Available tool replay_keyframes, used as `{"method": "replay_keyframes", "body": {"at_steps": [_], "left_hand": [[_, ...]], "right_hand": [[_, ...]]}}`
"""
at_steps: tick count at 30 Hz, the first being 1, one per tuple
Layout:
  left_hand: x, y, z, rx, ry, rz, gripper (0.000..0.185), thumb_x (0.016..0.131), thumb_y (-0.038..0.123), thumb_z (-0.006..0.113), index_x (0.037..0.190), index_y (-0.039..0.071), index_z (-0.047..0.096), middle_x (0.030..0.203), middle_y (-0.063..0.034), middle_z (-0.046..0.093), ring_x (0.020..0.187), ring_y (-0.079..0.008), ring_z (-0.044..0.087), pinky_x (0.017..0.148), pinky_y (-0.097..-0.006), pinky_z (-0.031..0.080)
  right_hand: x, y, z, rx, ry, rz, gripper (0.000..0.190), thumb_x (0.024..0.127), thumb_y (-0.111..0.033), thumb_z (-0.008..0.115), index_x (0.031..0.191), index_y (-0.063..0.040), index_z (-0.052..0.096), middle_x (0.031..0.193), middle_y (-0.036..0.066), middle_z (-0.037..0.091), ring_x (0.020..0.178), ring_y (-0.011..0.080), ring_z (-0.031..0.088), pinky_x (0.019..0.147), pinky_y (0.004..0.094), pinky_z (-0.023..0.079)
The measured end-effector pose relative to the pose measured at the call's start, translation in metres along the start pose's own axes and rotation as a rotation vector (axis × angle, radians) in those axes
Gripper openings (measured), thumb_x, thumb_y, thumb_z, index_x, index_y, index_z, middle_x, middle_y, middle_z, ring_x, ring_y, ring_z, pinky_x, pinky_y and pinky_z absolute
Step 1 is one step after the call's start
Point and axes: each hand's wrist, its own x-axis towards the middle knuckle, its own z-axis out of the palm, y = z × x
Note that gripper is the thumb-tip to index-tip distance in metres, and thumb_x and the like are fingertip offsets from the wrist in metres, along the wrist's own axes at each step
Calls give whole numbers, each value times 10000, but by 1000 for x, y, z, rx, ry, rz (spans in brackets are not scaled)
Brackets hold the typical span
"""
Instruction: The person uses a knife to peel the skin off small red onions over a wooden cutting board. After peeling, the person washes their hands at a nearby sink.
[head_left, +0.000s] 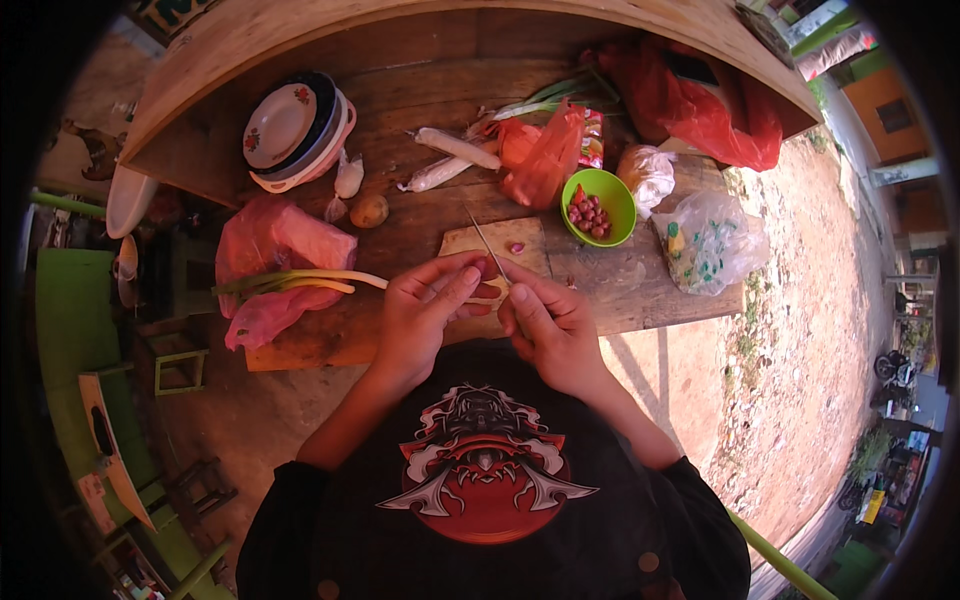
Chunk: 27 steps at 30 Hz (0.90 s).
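Observation:
My right hand (546, 324) is closed around a knife (487, 241), its thin blade pointing up and away over a wooden cutting board (480, 238). Close beside it, my left hand (435, 300) pinches a small reddish thing, probably a shallot (490, 265), against the blade; the fingers partly hide it. One peeled shallot (517, 247) lies on the board. Beyond the board's right side, a green plastic bowl (619, 196) holds several shallots (589, 217) and a red chili. Spring onion stalks (300, 280) lie on a pink plastic bag (281, 240) left of my left hand.
Stacked plates and bowls (279, 126) stand back left, near a potato (369, 211). Wrapped white packages (456, 148) and an orange-red bag (545, 154) lie behind the board. A clear bag (709, 241) sits by the right edge, a large red bag (697, 112) behind it. A raised wooden edge (480, 10) borders the back.

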Motion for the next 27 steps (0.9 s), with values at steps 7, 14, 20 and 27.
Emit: {"method": "replay_keyframes", "body": {"at_steps": [7, 14, 20, 27], "left_hand": [[-1, 2, 1, 64, 3, 45, 297, 984, 94, 651, 1251, -34, 645, 1171, -148, 719, 1013, -204, 721, 839, -315, 594], [-1, 6, 1, 141, 55, 66, 262, 967, 49, 662, 1213, -40, 654, 1138, -154, 730, 982, -203, 731, 844, -307, 594], [-1, 10, 0, 89, 89, 41, 253, 949, 51, 682, 1183, -43, 666, 1085, -150, 740, 975, -208, 735, 835, -305, 601], [-2, 10, -4, 70, 85, 8, 220, 935, 31, 661, 1147, -21, 688, 1089, -144, 741, 967, -220, 744, 808, -305, 615]], "right_hand": [[-1, -10, 1, 101, 6, 87, 392, 1096, -222, 463, 1460, -94, 533, 762, -17, 551, 550, 30, 432, 490, 178, 363], [1, -4, -2, 34, 56, 42, 414, 1095, -239, 462, 1483, -100, 503, 766, -1, 552, 495, 38, 421, 461, 185, 331], [-2, 1, 2, -193, 2, -142, 473, 1077, -192, 505, 1540, -123, 434, 801, -24, 585, 571, 13, 427, 526, 175, 350], [0, -1, 2, -197, 47, -44, 407, 1060, -157, 533, 1461, -86, 542, 802, -12, 598, 714, 57, 538, 659, 224, 463]]}}
